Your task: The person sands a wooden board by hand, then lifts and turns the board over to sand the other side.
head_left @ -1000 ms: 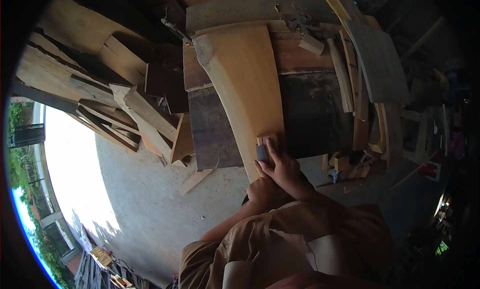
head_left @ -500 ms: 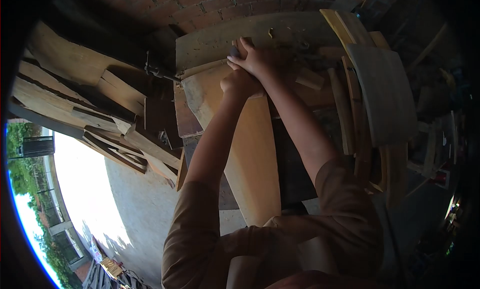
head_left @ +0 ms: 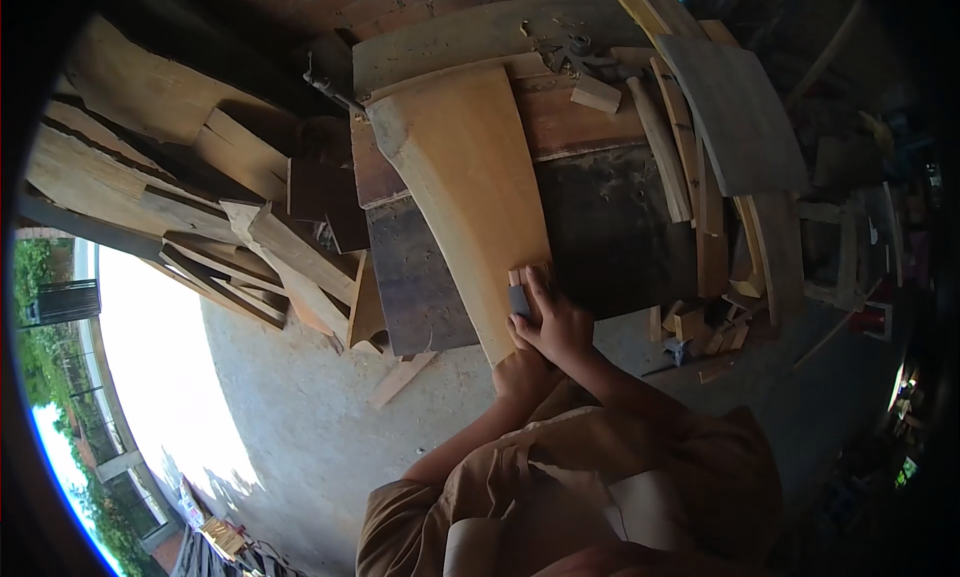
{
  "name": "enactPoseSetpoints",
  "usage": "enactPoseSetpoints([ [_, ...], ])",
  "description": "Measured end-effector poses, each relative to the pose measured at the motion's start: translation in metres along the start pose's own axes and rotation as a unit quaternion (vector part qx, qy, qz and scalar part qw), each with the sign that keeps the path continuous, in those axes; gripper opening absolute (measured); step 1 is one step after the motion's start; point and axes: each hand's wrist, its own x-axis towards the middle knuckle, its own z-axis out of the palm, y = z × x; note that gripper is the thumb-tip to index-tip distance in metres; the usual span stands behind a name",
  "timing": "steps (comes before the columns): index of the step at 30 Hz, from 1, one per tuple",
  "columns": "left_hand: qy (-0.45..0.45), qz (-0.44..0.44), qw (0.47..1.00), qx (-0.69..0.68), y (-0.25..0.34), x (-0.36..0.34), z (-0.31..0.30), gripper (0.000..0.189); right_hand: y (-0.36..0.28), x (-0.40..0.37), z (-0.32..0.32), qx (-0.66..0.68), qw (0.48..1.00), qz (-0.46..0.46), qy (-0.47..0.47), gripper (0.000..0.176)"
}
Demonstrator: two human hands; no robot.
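Observation:
A long, tapering pale board (head_left: pixel 465 167) lies lengthwise on the workbench, its narrow end toward my body. Over that near end I hold a small wooden hand plane (head_left: pixel 518 295) with a dark grey piece on top. Most of its body is hidden under my fingers. My right hand (head_left: pixel 556 327) is closed round the front part of the plane. Just behind and below it, my left hand (head_left: pixel 524 375) is closed at the rear, its fingers partly covered.
The dark workbench (head_left: pixel 620 227) carries a small wood block (head_left: pixel 596 94) and curved slats (head_left: pixel 660 147) to the right. A grey curved panel (head_left: pixel 735 112) leans there. Stacked boards (head_left: pixel 240 167) stand left, beside a clamp (head_left: pixel 335 89). Offcuts (head_left: pixel 700 327) lie on the right.
Both hands have pulled the hand plane along the board from its far end to its near end, close to my body. My arms are now bent, and more of the board shows.

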Motion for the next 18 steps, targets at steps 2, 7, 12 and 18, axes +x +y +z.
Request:
enactPoseSetpoints([
  [2, -0.01, 0.002, 1.0, 0.023, -0.004, -0.012, 0.02, 0.122, -0.008, -0.015, -0.013, 0.011, 0.999, -0.013, 0.049, 0.079],
  [7, 0.0, 0.032, 0.998, 0.045, 0.016, 0.05, -0.045, 0.128, 0.001, 0.07, -0.017, -0.024, 0.995, 0.065, -0.067, 0.079],
  [12, 0.099, 0.008, 0.995, 0.03, 0.056, 0.204, -0.155, 0.122, 0.031, 0.27, -0.008, -0.048, 0.992, 0.086, -0.081, 0.078],
  [18, 0.188, -0.011, 0.98, 0.065, 0.095, 0.326, -0.247, 0.099, 0.06, 0.436, -0.005, -0.058, 0.997, 0.023, -0.051, 0.078],
])
